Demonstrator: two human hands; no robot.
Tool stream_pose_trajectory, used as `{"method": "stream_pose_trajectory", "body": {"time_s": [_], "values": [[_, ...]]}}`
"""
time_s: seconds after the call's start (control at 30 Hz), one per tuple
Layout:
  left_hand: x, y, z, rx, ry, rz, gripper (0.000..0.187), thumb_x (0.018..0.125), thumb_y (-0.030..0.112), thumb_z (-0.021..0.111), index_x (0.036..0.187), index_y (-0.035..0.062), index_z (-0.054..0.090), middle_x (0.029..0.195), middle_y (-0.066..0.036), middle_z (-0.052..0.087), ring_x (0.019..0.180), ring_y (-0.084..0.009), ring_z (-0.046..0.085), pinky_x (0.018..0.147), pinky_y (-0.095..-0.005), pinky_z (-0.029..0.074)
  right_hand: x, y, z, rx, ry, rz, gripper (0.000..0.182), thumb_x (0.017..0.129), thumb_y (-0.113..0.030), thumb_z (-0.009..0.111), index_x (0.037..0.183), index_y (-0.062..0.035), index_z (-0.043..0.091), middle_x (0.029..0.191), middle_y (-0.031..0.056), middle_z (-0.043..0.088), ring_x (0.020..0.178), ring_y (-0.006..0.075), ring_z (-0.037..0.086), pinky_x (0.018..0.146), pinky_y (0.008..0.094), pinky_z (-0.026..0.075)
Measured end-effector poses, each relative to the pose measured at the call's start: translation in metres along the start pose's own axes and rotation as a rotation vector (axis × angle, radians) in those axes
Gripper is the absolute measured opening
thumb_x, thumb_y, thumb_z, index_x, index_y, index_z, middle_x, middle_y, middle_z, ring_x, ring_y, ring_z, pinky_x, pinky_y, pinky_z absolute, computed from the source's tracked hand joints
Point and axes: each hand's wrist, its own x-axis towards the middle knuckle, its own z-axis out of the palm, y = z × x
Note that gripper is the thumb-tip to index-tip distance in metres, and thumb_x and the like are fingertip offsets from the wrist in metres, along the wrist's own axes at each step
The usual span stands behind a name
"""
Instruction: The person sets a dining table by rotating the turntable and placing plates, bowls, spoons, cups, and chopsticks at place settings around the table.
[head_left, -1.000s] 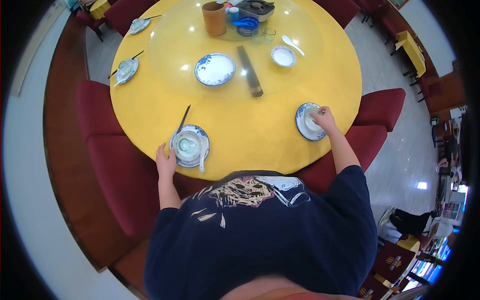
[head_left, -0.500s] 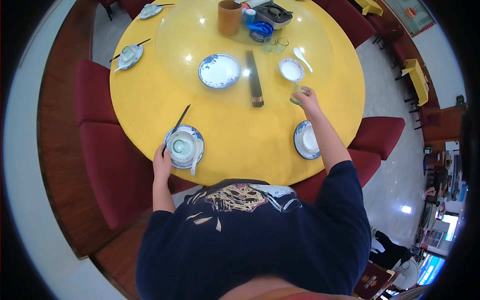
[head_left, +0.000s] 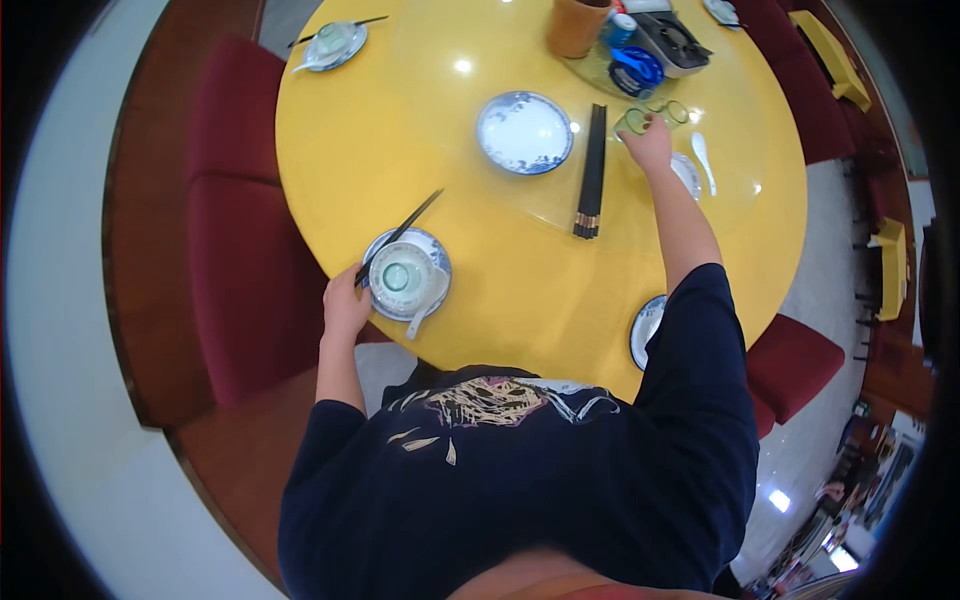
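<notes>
My left hand [head_left: 347, 298] is at the near left edge of a blue-rimmed plate [head_left: 441, 248], its fingers closed around the lower end of black chopsticks [head_left: 412, 216]. On that plate are a bowl [head_left: 384, 285] with a small glass [head_left: 397, 276] inside it, and a white spoon [head_left: 427, 306]. Farther out, my right hand [head_left: 651, 143] grips a greenish clear glass [head_left: 632, 123] over the turntable, beside another glass [head_left: 677, 112]. Its forearm partly covers a white bowl [head_left: 686, 174]; a white spoon [head_left: 704, 162] lies to the right of that.
An oval patterned plate [head_left: 525, 133] and a bundle of black chopsticks [head_left: 591, 172] lie mid-table. Behind stand a brown pot [head_left: 577, 26], a blue container [head_left: 636, 72] and a portable stove [head_left: 672, 42]. Another plate [head_left: 646, 328] is partly under my right sleeve. Red chairs [head_left: 240, 290] surround the table.
My right hand has carried its glass forward, past the white bowl, to beside the glasses on the turntable. My left hand stays at the plate and chopsticks. The camera view has shifted.
</notes>
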Motion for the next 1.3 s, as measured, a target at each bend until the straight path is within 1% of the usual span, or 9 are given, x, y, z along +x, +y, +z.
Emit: {"method": "stream_pose_trajectory", "body": {"time_s": [0.4, 0.6, 0.73, 0.77, 0.87, 0.93, 0.97, 1.13, 1.3], "values": [[-0.002, -0.002, 0.012, -0.092, -0.005, -0.143, 0.037, 0.071, 0.006, 0.054, 0.106, 0.0043, 0.046, 0.097, -0.017, 0.053, 0.091, -0.0322, 0.051, 0.077, -0.0388, 0.042, 0.018, -0.012, 0.032, -0.009, 0.155, 0.234, 0.074, 0.054, -0.03, 0.073, 0.109, 0.0056, 0.04, 0.104, 0.0234, 0.049, 0.099, 0.0342, 0.048, 0.084, 0.0372, 0.039], [-0.004, -0.006, 0.018, -0.144, 0.076, -0.129, 0.032, 0.073, 0.008, 0.052, 0.104, 0.0019, 0.048, 0.097, -0.019, 0.054, 0.09, -0.0333, 0.052, 0.078, -0.0383, 0.042, -0.012, 0.002, 0.037, 0.251, 0.25, 0.119, 0.076, 0.054, -0.027, 0.074, 0.109, 0.0077, 0.036, 0.107, 0.0236, 0.042, 0.097, 0.0343, 0.045, 0.087, 0.038, 0.036], [-0.004, -0.014, 0.011, -0.097, 0.293, -0.058, 0.027, 0.075, 0.008, 0.049, 0.101, -0.0012, 0.053, 0.093, -0.022, 0.055, 0.087, -0.036, 0.053, 0.076, -0.0395, 0.043, -0.066, 0.015, 0.015, 0.514, 0.022, 0.3, 0.077, 0.063, -0.022, 0.071, 0.118, 0.0013, 0.023, 0.118, 0.0199, 0.029, 0.09, 0.0232, 0.049, 0.065, 0.029, 0.048], [-0.004, -0.014, 0.006, -0.111, 0.319, -0.088, 0.029, 0.076, 0.008, 0.049, 0.103, -0.0021, 0.052, 0.092, -0.022, 0.056, 0.087, -0.0357, 0.053, 0.076, -0.0395, 0.043, -0.089, 0.012, -0.003, 0.66, -0.041, 0.345, 0.073, 0.066, -0.02, 0.069, 0.119, -0.0008, 0.021, 0.12, 0.0195, 0.027, 0.087, 0.0225, 0.051, 0.068, 0.0309, 0.048], [0.004, -0.001, -0.014, -0.319, 0.415, -0.118, 0.029, 0.081, 0.008, 0.047, 0.107, -0.0039, 0.05, 0.087, -0.018, 0.059, 0.071, -0.0218, 0.057, 0.066, -0.0288, 0.045, -0.146, 0.017, -0.057, 0.826, -0.127, 0.477, 0.07, 0.071, -0.018, 0.065, 0.122, -0.0029, 0.019, 0.12, 0.0193, 0.03, 0.089, 0.0229, 0.052, 0.071, 0.0311, 0.047], [0.011, 0.029, -0.026, -0.6, 0.408, -0.034, 0.03, 0.084, 0.009, 0.045, 0.11, -0.005, 0.048, 0.084, -0.011, 0.059, 0.062, -0.0083, 0.05, 0.058, -0.021, 0.042, -0.181, 0.021, -0.093, 0.925, -0.146, 0.544, 0.071, 0.071, -0.019, 0.064, 0.124, -0.0042, 0.018, 0.118, 0.0194, 0.032, 0.09, 0.0239, 0.052, 0.071, 0.0317, 0.046], [0.016, 0.044, -0.027, -0.797, 0.311, -0.064, 0.032, 0.086, 0.01, 0.044, 0.114, -0.0048, 0.045, 0.085, -0.006, 0.058, 0.06, -0.0022, 0.044, 0.055, -0.0173, 0.039, -0.197, 0.025, -0.11, 0.932, -0.142, 0.565, 0.069, 0.073, -0.019, 0.063, 0.124, -0.004, 0.018, 0.118, 0.0191, 0.032, 0.09, 0.0237, 0.052, 0.071, 0.0316, 0.046], [0.039, 0.143, 0.01, -1.426, -0.216, -0.035, 0.031, 0.086, 0.01, 0.041, 0.117, 0.0033, 0.045, 0.088, -0.002, 0.052, 0.063, -0.0051, 0.045, 0.054, -0.0184, 0.039, -0.273, 0.036, -0.191, 1.029, -0.095, 0.635, 0.061, 0.079, -0.017, 0.056, 0.125, -0.0036, 0.018, 0.119, 0.0179, 0.033, 0.089, 0.0221, 0.053, 0.072, 0.0309, 0.045], [0.059, 0.234, 0.077, -1.372, -0.454, -0.067, 0.025, 0.084, 0.006, 0.04, 0.108, 0.0043, 0.048, 0.09, -0.003, 0.05, 0.066, -0.0077, 0.045, 0.055, -0.0199, 0.039, -0.339, 0.062, -0.219, 1.143, 0.098, 0.693, 0.057, 0.081, -0.017, 0.053, 0.124, -0.0031, 0.019, 0.113, 0.0156, 0.039, 0.084, 0.0201, 0.053, 0.068, 0.029, 0.044]]}}
